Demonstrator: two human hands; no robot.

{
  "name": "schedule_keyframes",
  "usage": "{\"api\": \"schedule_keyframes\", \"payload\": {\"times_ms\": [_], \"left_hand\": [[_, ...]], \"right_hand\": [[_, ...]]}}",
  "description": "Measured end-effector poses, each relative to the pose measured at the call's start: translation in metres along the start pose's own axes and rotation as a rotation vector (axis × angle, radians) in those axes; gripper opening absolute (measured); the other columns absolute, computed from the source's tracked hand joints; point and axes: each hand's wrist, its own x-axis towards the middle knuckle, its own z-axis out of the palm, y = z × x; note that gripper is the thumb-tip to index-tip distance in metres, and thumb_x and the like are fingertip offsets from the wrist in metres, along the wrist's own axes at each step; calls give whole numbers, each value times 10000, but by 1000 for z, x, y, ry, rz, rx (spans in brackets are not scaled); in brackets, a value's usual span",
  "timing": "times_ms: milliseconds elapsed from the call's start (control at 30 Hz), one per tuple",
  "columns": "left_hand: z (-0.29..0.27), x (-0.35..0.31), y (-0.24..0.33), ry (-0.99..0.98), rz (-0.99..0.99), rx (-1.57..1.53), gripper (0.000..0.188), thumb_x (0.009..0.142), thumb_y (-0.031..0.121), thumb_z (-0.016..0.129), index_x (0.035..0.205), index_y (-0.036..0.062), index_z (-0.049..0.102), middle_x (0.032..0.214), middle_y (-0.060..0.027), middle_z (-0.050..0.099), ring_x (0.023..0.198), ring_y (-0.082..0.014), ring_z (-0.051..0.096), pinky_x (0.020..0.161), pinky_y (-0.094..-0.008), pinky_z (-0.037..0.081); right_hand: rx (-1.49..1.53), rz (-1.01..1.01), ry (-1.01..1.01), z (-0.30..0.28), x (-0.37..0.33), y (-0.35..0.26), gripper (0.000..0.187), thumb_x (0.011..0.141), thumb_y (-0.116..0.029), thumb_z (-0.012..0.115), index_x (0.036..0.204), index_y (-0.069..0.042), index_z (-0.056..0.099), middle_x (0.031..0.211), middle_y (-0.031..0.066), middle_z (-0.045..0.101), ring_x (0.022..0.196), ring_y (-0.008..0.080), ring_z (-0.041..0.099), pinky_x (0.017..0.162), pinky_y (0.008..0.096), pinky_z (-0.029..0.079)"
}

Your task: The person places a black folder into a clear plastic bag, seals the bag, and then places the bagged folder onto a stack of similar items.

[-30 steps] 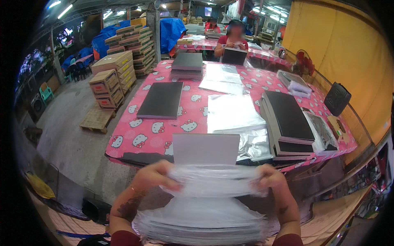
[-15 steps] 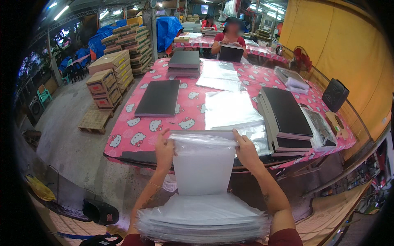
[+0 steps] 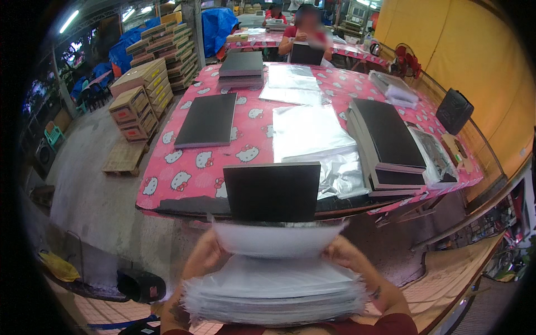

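A black rectangular board (image 3: 272,192) stands upright at the table's near edge, its pale top edge showing. Just below it, a translucent white plastic sleeve (image 3: 279,239) spreads across the board's lower part. My left hand (image 3: 209,251) is closed on the sleeve's left side, my right hand (image 3: 343,254) on its right side; some fingers are hidden behind the plastic. Against my body, under the sleeve, rests a thick stack of white plastic sleeves (image 3: 273,290) with ragged edges.
On the pink patterned table (image 3: 167,167) lie a single black board (image 3: 207,119), a board stack (image 3: 241,68), clear plastic sheets (image 3: 307,131) and a taller board stack (image 3: 388,134). A co-worker (image 3: 307,33) sits beyond. Cartons (image 3: 134,114) stand on a pallet at left.
Both hands have come down from the board's top edge toward my body, bringing the plastic with them. The board's black face now shows where white covered it.
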Motion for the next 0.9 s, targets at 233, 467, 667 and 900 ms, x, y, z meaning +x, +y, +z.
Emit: {"api": "schedule_keyframes", "payload": {"times_ms": [233,467,667,900], "left_hand": [[-141,19,-68,88,-29,600,284,917,265,566,1034,9,605,926,-68,612,939,-188,578,857,-315,446],[-103,-2,-28,-245,-151,1046,222,913,223,587,967,9,617,871,-20,580,832,-122,547,774,-260,440],[-152,15,-51,47,-191,325,159,893,155,583,925,-1,584,842,-29,578,756,-120,549,689,-257,442],[-163,34,-82,92,-179,350,135,866,123,575,914,-3,588,847,-46,590,738,-134,556,676,-269,442]], "right_hand": [[-263,50,226,-56,35,76,370,898,-233,635,1201,-52,523,1047,40,584,940,111,563,820,242,466],[-526,41,225,-62,34,65,413,874,-247,662,1206,-34,540,1039,21,596,940,104,563,812,237,456],[-533,88,193,-53,50,68,468,865,-262,675,1229,-15,516,1072,48,584,1018,127,544,869,263,441],[-485,26,259,-92,63,93,535,852,-266,689,1257,8,472,1131,85,562,1072,192,538,916,294,430]]}}
